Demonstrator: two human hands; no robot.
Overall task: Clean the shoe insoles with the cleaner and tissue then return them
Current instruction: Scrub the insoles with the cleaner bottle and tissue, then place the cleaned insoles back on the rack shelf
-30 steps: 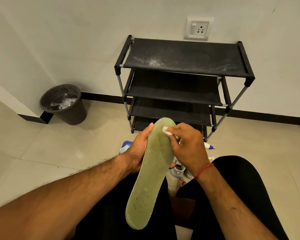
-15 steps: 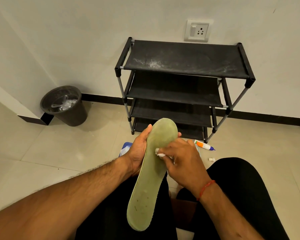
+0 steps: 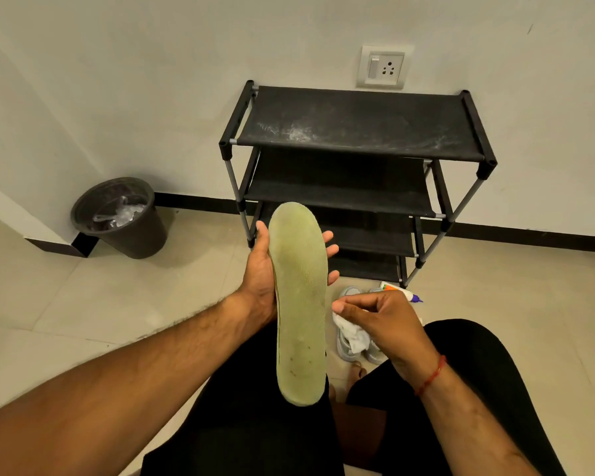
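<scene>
Head view | left hand gripped insole | right hand pinched tissue, clear of surface (heel specks showed) | advised firm strokes toward heel.

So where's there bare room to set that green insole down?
The floor tiles between the bin and the shoe rack are bare, as is the rack's dusty top shelf. Crowded: shoes and a small bottle lie at the rack's foot, below the right hand.
</scene>
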